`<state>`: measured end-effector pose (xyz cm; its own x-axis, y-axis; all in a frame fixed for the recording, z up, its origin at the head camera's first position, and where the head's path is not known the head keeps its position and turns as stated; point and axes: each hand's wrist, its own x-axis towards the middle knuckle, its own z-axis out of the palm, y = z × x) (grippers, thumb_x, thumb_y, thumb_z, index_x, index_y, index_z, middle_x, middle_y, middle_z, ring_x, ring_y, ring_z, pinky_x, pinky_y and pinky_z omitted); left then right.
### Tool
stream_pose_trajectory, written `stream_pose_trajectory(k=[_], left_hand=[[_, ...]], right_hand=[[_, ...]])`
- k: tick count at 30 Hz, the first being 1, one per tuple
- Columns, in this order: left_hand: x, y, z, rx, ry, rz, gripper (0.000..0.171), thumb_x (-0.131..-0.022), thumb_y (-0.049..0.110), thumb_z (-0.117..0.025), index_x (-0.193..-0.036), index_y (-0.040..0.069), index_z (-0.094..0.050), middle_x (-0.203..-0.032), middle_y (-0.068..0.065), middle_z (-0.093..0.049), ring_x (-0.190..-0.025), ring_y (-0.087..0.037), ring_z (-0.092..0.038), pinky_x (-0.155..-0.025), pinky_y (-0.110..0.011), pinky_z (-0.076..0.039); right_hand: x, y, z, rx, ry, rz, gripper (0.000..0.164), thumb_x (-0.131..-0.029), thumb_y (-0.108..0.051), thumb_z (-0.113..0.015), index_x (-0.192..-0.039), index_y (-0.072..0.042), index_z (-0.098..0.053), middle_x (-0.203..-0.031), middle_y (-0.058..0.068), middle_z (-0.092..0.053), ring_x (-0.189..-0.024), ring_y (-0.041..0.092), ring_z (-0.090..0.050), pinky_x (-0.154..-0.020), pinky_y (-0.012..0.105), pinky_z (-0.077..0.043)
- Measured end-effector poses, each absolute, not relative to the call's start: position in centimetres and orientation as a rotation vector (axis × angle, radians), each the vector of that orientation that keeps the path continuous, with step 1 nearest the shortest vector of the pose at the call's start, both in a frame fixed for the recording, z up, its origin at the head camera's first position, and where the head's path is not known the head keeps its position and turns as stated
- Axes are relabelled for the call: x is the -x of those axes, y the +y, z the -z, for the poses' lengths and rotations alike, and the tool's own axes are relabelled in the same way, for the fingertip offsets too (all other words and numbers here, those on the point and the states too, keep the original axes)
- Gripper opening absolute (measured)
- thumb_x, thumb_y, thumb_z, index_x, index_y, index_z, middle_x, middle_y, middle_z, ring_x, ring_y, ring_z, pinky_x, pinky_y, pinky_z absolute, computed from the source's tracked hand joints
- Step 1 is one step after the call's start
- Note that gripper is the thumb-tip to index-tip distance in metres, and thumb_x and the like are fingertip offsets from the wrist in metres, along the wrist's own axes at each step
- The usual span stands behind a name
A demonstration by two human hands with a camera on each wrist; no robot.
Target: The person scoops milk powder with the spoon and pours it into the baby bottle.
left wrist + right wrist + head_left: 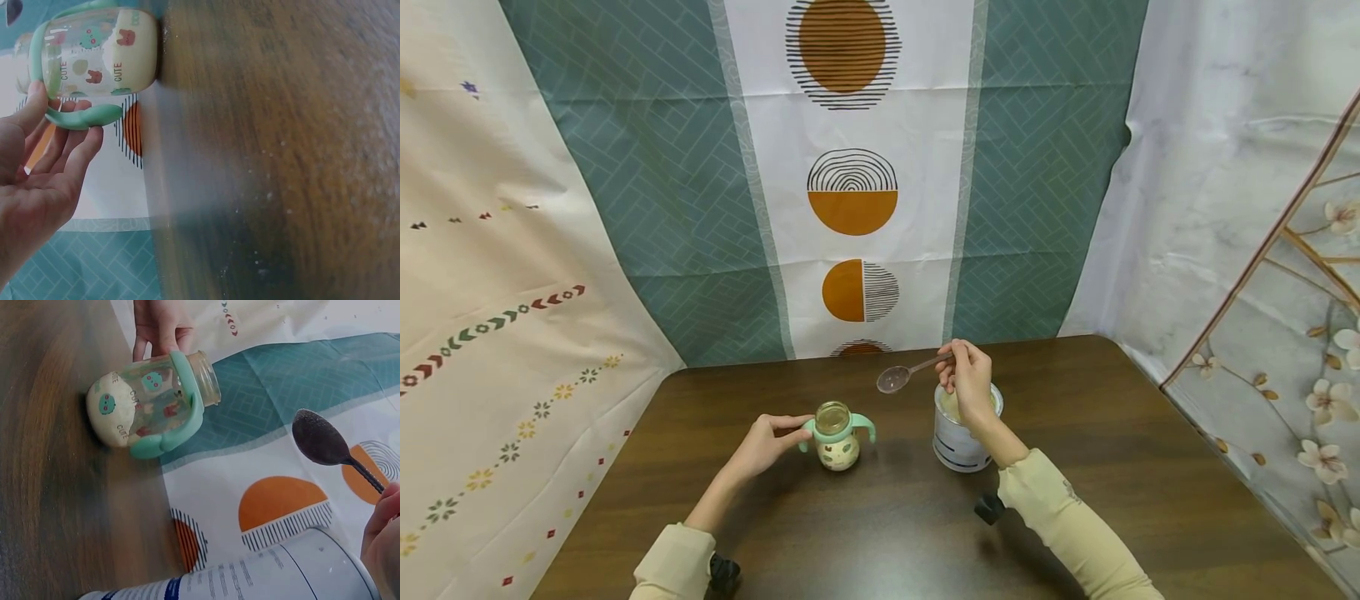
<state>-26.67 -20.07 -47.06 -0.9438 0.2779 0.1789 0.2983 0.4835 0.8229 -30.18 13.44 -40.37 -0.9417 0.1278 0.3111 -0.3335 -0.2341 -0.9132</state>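
A baby bottle [838,450] with mint-green handles stands upright on the table, its lid off and pale powder in its lower part. My left hand [765,446] grips one green handle [84,117] between thumb and fingers. In the right wrist view the bottle's open neck [208,378] shows clearly. My right hand [968,379] pinches the handle of a clear plastic spoon [893,380], holding it above the table between bottle and can. The spoon's bowl [320,437] looks empty apart from powdery traces. Under that hand stands an open white can [957,446] with pale powder inside.
The dark wooden table [880,533] ends at a hanging patterned cloth [865,208] behind the bottle and can. More cloth hangs on the left side [512,375] and the right side [1210,250]. Black wrist devices sit below both sleeves.
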Motion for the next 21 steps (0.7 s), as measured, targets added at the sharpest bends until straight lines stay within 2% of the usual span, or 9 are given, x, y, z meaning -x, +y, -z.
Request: stream_pose_trajectory(k=[10,21], left_hand=[[26.8,-20.2,47.1,0.530,-2.677,1.489,0.037,-0.087,0.027,-0.071,-0.120,0.009,-0.070,-0.115,-0.013,-0.070,-0.106,-0.025,-0.066,-0.082,-0.022,-0.053],[26.8,-20.2,47.1,0.529,-2.677,1.495,0.037,-0.088,0.027,-0.071,-0.120,0.010,-0.070,-0.116,-0.013,-0.070,-0.108,-0.026,-0.066,-0.083,-0.023,-0.053]], right_hand=[[30.5,14.1,40.4,-0.217,-1.742,-2.268,0.035,-0.104,-0.015,-0.037,-0.092,0.013,-0.055,-0.059,0.002,-0.057,-0.041,0.008,-0.045,-0.038,0.017,-0.034],[28.6,14.2,38.6,-0.194,-1.785,-2.244,0.034,-0.103,-0.008,-0.035,-0.095,0.021,-0.051,-0.059,0.002,-0.056,-0.042,0.007,-0.045,-0.039,0.016,-0.035]])
